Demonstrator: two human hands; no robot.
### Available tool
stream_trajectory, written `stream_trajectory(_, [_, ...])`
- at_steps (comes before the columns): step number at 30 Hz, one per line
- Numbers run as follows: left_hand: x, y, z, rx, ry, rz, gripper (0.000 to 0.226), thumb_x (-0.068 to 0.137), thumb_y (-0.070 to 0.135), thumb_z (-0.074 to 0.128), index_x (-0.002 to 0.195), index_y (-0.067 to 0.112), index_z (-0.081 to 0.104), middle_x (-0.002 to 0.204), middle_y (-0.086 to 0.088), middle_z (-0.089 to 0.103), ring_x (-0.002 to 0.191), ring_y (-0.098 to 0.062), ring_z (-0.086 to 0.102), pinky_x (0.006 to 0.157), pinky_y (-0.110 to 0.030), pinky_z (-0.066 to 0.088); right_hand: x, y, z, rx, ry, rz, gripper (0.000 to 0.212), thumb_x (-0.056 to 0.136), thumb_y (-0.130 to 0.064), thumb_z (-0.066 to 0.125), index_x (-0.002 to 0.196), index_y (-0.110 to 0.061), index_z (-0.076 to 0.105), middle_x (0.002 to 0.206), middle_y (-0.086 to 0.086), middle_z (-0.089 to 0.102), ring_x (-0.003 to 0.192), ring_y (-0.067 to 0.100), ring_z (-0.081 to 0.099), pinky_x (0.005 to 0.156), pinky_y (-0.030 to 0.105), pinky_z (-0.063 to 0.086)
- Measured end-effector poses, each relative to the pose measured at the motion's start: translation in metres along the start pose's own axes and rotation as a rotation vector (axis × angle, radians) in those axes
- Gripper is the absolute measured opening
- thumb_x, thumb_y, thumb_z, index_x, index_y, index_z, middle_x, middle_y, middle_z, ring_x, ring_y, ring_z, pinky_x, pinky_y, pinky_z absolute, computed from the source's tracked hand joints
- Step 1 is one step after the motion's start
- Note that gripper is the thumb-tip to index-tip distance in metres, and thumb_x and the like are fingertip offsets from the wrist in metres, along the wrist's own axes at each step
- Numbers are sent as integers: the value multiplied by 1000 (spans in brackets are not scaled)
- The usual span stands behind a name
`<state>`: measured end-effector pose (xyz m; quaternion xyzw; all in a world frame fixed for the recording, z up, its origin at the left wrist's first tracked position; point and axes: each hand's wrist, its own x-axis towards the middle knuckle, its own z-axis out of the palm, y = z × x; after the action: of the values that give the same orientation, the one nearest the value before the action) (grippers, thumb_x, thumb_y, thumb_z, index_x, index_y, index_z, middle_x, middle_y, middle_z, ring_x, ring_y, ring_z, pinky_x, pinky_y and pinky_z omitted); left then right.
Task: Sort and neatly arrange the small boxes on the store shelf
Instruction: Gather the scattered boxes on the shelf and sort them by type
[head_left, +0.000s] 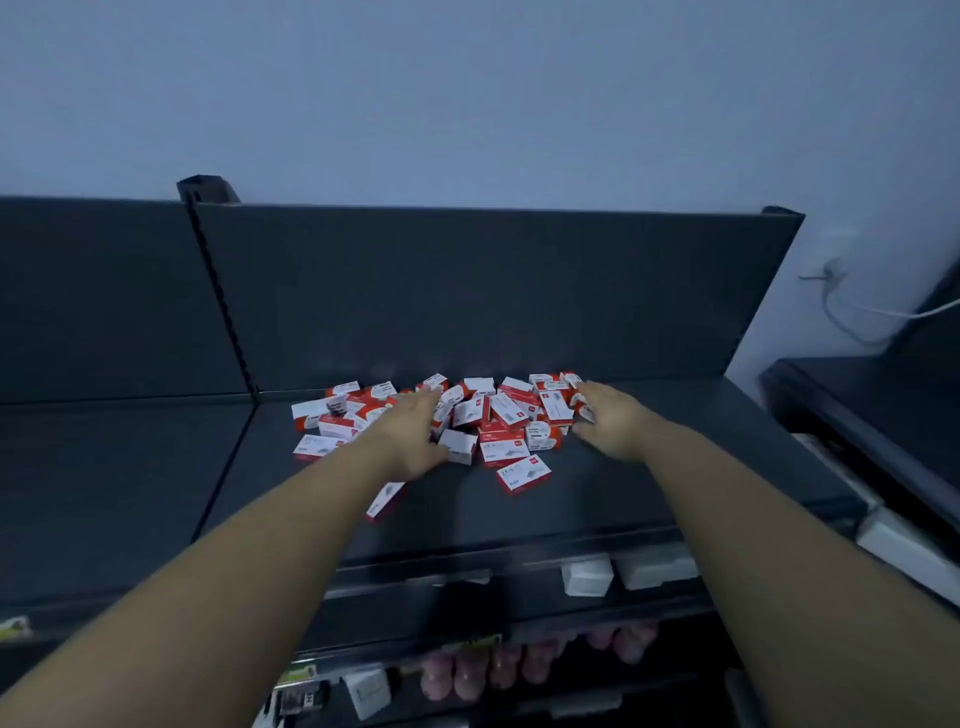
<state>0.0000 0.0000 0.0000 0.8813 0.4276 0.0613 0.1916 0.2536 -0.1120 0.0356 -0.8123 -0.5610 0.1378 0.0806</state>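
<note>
A loose heap of several small red-and-white boxes (498, 415) lies on the dark top shelf (649, 488), close to its back panel. My left hand (410, 434) reaches over the left half of the heap, fingers stretched forward across the boxes. My right hand (610, 421) lies at the heap's right edge, fingers straight and touching the outermost boxes. A single box (523, 473) sits apart at the front of the heap. Another box (385, 500) lies under my left forearm, partly hidden.
The shelf's dark back panel (467, 291) rises behind the heap. A slotted upright (218, 291) splits it from the neighbouring bay at left. Lower shelves hold white boxes (587, 574) and pink items (519, 662). A white cable (878, 312) hangs at right.
</note>
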Motion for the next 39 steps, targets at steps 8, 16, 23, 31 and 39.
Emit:
stream_trajectory(8, [62,25,25,55,-31,-59,87,86,29,66,154,19,13,162,-4,14,148,-24,17,120,-46,19,45,22,7,22,-100,1,60,100,-27,54,154,-19,28,156,4,35,138,25,41,109,35,36])
stream_trajectory(16, [91,9,46,137,-52,-172,63,91,20,54,146,34,26,157,-1,28,140,-23,32,113,-46,27,104,37,41,69,-115,-43,45,99,-38,51,138,-15,48,142,6,50,122,25,53,102,38,45])
stream_trajectory(23, [91,6,69,122,104,-153,55,100,28,47,151,24,26,154,1,34,141,-20,29,116,-35,21,121,41,75,120,47,10,50,97,-44,54,138,-18,41,139,9,45,124,31,50,98,45,48])
stream_trajectory(31, [108,2,67,138,93,-101,43,101,35,42,143,30,35,151,6,38,143,-14,23,114,-44,7,122,45,86,166,187,50,40,97,-39,53,136,-28,47,134,0,55,127,24,48,109,46,34])
stream_trajectory(39, [97,-3,60,-95,167,100,51,96,48,49,140,24,41,128,9,46,122,-10,43,106,-33,37,113,48,70,302,164,32,45,98,-34,57,141,-30,46,139,-7,55,130,17,48,114,46,28])
